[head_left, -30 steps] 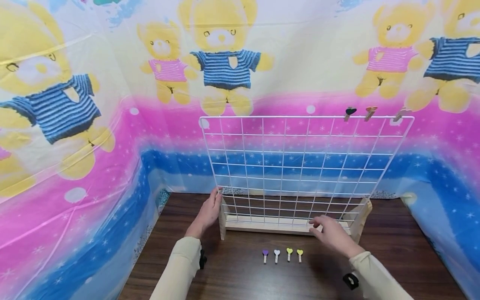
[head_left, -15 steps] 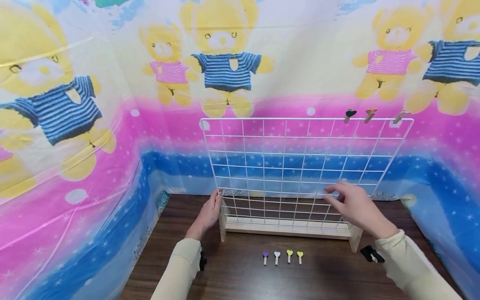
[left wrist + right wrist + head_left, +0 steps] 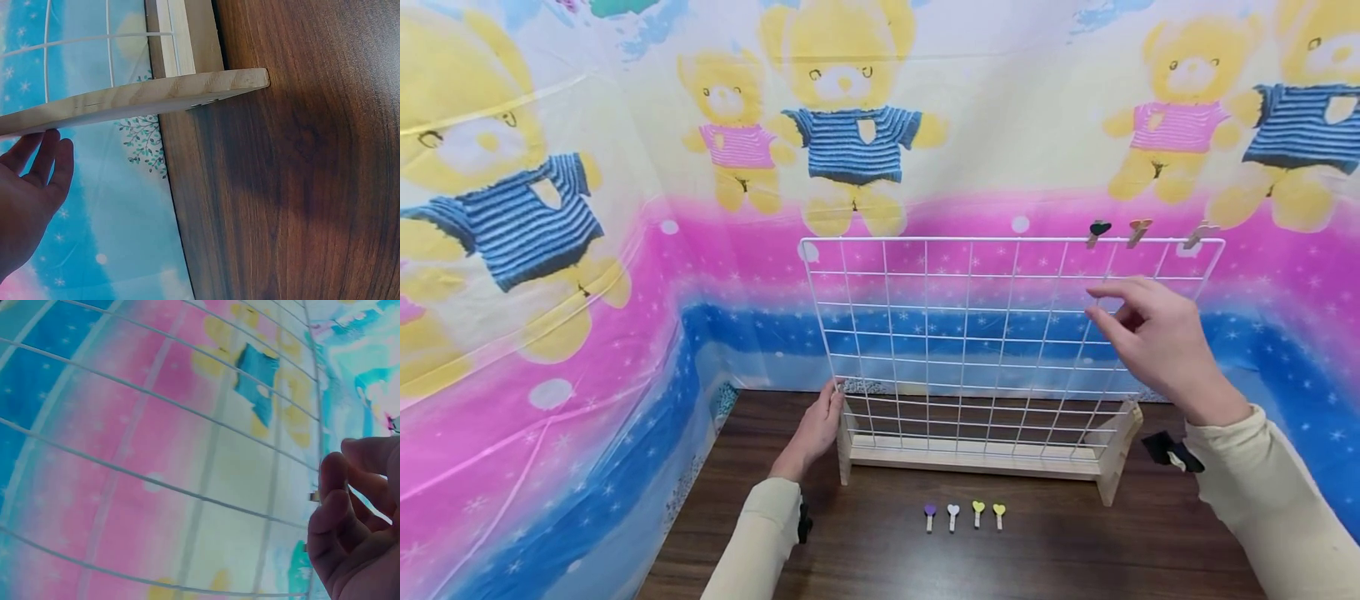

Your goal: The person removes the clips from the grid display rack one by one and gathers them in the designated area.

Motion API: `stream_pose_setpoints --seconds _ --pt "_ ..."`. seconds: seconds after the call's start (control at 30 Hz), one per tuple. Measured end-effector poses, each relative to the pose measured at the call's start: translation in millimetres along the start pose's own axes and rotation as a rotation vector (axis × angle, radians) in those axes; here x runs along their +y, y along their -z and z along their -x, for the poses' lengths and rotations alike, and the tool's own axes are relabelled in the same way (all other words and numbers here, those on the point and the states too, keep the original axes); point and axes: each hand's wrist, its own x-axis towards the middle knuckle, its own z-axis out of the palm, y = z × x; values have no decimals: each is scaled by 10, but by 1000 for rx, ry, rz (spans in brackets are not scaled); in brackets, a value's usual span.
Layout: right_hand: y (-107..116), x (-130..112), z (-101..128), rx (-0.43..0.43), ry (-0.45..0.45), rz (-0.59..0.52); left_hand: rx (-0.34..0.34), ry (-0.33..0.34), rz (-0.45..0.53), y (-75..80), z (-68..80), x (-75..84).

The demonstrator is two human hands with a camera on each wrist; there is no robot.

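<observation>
My left hand [image 3: 812, 429] rests with straight, relaxed fingers [image 3: 47, 156] against the left end of the wire grid [image 3: 985, 333], low down where the white mesh meets its wooden base [image 3: 970, 454]; that grip is spread and closes round nothing. In the left wrist view the fingertips lie just under the edge of the base's wooden foot [image 3: 144, 97], which stands on the dark wood tabletop [image 3: 865, 558].

The grid stands upright in the base, near the far edge of the tabletop, in front of a backdrop printed with teddy bears [image 3: 850, 117]. On the tabletop in front of the base lies a short row of four small heart-topped pegs: purple [image 3: 930, 514], white [image 3: 952, 514], then two yellow ones [image 3: 978, 511] [image 3: 999, 513], side by side and well apart from both my hands.

Further right, my right hand [image 3: 1157, 337] is raised in front of the upper right part of the grid, fingers [image 3: 334, 494] loosely bent, thumb and forefinger parted, holding nothing. Above it, three more pegs are clipped on the top wire: a dark one [image 3: 1097, 231], an orange one [image 3: 1137, 231] and a pale one [image 3: 1199, 232] near the corner. My hand is below them, touching none.
</observation>
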Motion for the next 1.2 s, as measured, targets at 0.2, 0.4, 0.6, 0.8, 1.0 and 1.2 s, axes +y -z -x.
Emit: stream_pose_setpoints --seconds 0.2,0.4,0.6,0.8,1.0,1.2 --pt "80 -81 -211 168 -2 -62 1 2 -8 -5 -7 -8" --pt "94 -133 -372 200 -47 -67 0 -1 -10 2 2 -6" --pt "94 -129 -508 157 -92 -52 0 -5 -13 0 5 -9" --pt "83 -116 -593 66 -191 -77 3 -13 -17 0 1 -20" --pt "63 -93 -625 28 -240 -92 -11 -3 4 -1 -6 -24" --pt "44 -66 -628 19 -267 -106 -10 -6 12 1 -12 -35"
